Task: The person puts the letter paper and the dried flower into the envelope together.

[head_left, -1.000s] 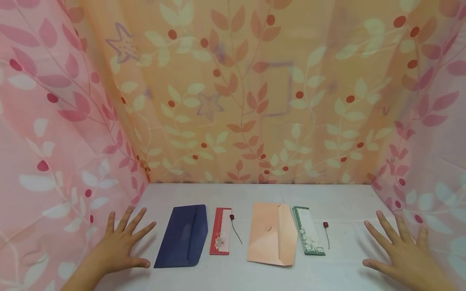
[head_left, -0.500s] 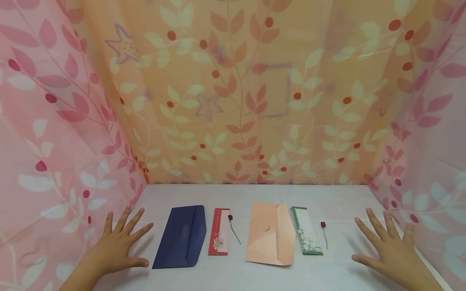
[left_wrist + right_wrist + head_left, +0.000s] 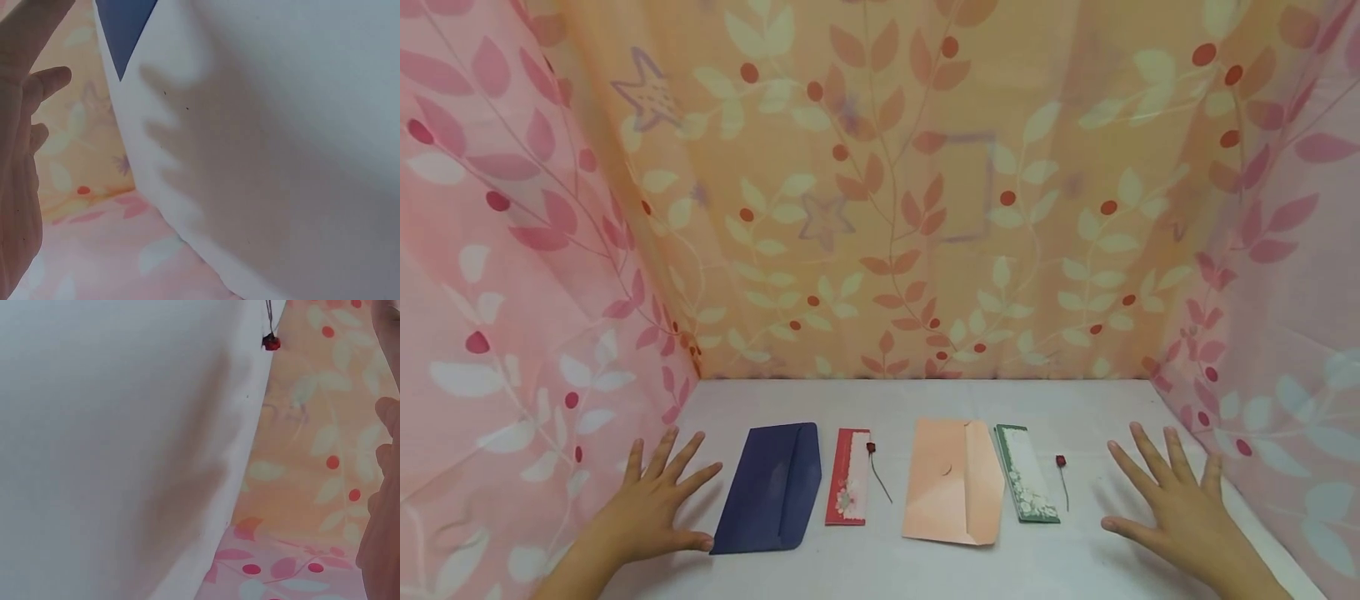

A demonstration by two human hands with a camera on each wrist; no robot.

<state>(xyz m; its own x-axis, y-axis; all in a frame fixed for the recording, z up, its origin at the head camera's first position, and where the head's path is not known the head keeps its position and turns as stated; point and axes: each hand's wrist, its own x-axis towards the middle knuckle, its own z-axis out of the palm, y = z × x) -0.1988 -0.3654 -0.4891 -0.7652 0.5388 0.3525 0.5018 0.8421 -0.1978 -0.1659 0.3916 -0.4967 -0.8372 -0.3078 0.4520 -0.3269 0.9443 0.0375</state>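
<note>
My left hand (image 3: 643,508) hovers with spread fingers at the left of the table, its thumb tip right at the lower corner of a navy blue envelope (image 3: 763,487). At the right, my right hand (image 3: 1172,508) is also spread and holds nothing; nearest to it lies a small dried red rose (image 3: 1061,461) on a thin stem. Beside the navy envelope are a red floral card (image 3: 842,492) and a second dried rose (image 3: 871,448). Further right lie a peach envelope (image 3: 936,483) and a green-edged floral card (image 3: 1028,475). Both envelopes have their flaps unfolded to the right.
A white cloth covers the table (image 3: 880,571). An orange leaf-patterned curtain (image 3: 865,208) stands along the back edge, with pink patterned curtains (image 3: 497,275) at the left and right. In the wrist views each hand casts a shadow on the white surface.
My right hand has moved left, closer to the rose and green-edged card. The left hand has come slightly nearer the navy envelope. The whole view has shifted a little; the objects lie as before.
</note>
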